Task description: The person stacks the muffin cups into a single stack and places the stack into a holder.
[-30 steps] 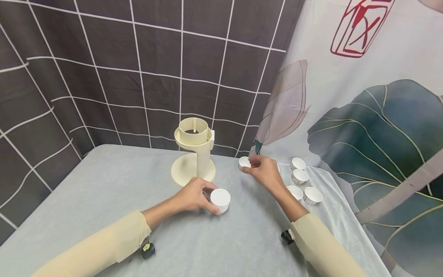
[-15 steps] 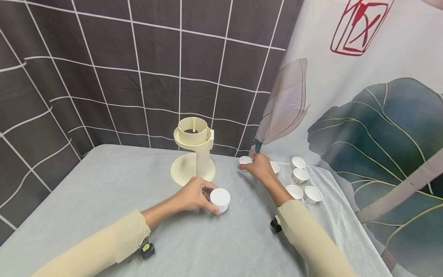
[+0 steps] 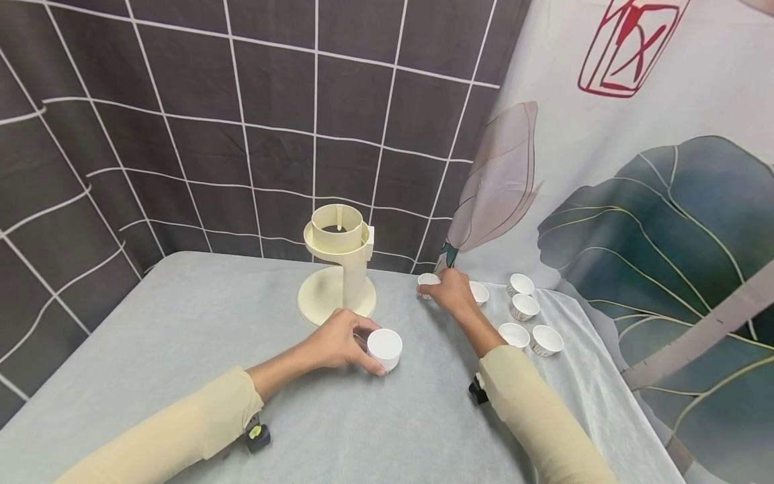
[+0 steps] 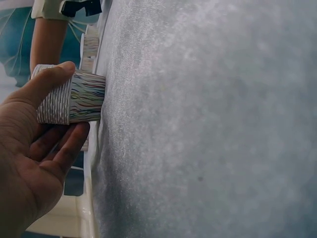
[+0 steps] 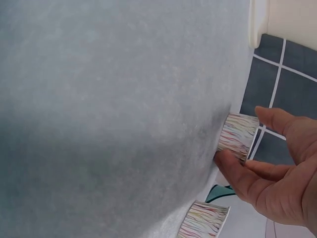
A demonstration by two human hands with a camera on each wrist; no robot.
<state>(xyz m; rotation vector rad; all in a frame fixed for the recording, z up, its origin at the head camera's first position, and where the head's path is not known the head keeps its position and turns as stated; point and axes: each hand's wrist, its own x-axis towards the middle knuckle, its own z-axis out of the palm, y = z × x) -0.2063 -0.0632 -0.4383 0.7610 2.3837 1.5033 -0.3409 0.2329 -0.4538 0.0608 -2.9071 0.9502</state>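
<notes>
Left hand [image 4: 37, 163] we find clamped on the cup stack [image 4: 86, 99], mid-table [image 3: 199, 316], right hand [image 5: 282, 186] pinching a single cup [image 5: 237, 136] near the back edge — both, we judge, light, thin-walled, easily dented, best held gently below the rim.

We see plain, pale beige cloth on both arms: the left sleeve [image 3: 169, 425] is smooth with soft creases, and the right sleeve [image 3: 538, 410] matches it. The left cuff [image 3: 248, 390] looks slightly puckered at its hem. Just below it we make out a small, boxy black left wrist unit [image 3: 260, 440] with a bright yellow-green patch [image 3: 256, 431]. On the right we find a black right wrist unit [image 3: 478, 391], partly hidden by the sleeve; the left wrist view shows us its angular, notched outline. The left hand [image 3: 341, 341] and right hand [image 3: 453, 292] are bare.
</notes>
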